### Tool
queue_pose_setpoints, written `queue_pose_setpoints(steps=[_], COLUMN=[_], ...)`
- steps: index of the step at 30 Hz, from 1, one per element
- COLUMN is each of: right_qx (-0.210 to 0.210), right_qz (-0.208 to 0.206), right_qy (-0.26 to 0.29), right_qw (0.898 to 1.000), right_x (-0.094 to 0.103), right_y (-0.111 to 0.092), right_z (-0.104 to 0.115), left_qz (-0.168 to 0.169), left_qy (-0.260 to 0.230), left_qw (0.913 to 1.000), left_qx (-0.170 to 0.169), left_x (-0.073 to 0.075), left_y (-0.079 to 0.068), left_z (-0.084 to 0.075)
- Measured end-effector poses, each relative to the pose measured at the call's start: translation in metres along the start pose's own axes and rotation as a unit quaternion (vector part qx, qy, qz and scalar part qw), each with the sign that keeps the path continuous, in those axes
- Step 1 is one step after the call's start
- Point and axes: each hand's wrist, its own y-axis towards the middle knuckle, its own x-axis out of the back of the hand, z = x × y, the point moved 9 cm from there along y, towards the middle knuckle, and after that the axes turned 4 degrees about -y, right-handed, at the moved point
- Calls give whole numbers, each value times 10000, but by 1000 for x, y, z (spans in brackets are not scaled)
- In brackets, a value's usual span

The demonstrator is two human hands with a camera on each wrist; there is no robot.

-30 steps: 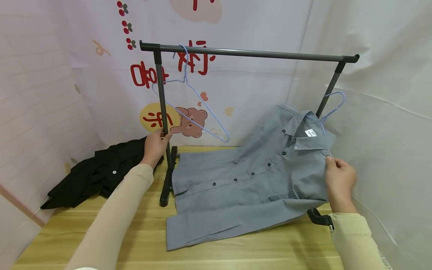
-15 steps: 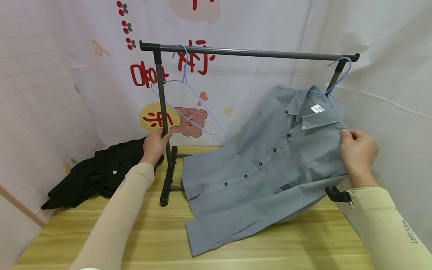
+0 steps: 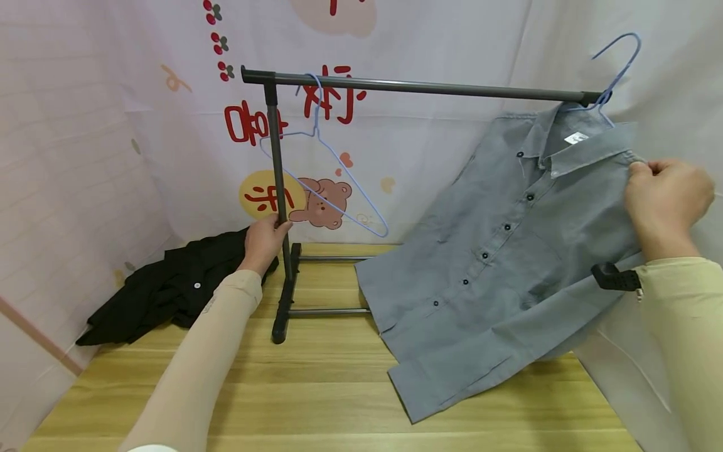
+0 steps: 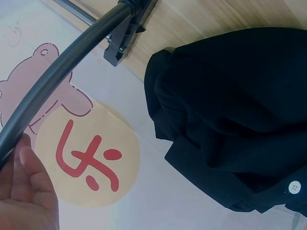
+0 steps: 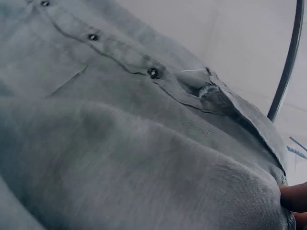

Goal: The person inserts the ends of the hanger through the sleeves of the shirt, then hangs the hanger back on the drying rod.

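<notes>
A grey button-up shirt [image 3: 508,263] hangs from a blue wire hanger [image 3: 620,69] whose hook rises above the rack's bar at its right end. At the shirt's shoulder my right hand [image 3: 669,204] pinches the cloth; in the right wrist view only the fingertips [image 5: 293,196] show at the edge. The shirt's lower part and a cuff hang over the table. My left hand [image 3: 264,243] grips the left post of the dark clothes rack [image 3: 280,169]. In the left wrist view that thumb and the fingers close round the post [image 4: 57,72].
A second blue hanger [image 3: 353,182] hangs bare on the bar's left part. Beside the left post, a black garment [image 3: 175,285] with white buttons lies heaped on the wooden table [image 3: 316,389]. A printed white curtain [image 3: 440,37] stands behind.
My right hand has lifted the shirt and its hanger up and to the right, raising the hook from below the bar to above it. The left hand stays on the post.
</notes>
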Motion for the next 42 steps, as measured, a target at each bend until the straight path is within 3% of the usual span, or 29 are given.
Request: queue_pose_setpoints(steps=[3,6,10,14,26,32,37,42], right_qx=[74,468,1034,1133,1043,1024,1542,2019], right_qz=[47,91,497,833,771,465,8,-48], right_qy=[-135,-268,-590,-705,-796,-718,-400,-199], right_qw=[9999,9985,9916,9875,9884,9911,9872,9792], right_x=[-3,-15,-42,-61,-67,-70,-71,-84], right_y=[3,-1,-11,-20,-29,-36,-53,-79], right_z=[4,11,16,13,7,14,30,46], left_qz=[29,47,83,100,89,71,88,154], left_qy=[5,-17,-35,-22,-20,4,9,92], left_qw=[10000,10000,10000,9999,10000,10000,10000,9998], left_qx=[-35,-54,5,60,5,-43,-14,-14], left_x=[1,1,0,-2,-1,-2,-1,-1], left_y=[1,1,1,1,-1,-1,-1,-2], left_z=[-2,-3,-2,0,0,-1,-1,0])
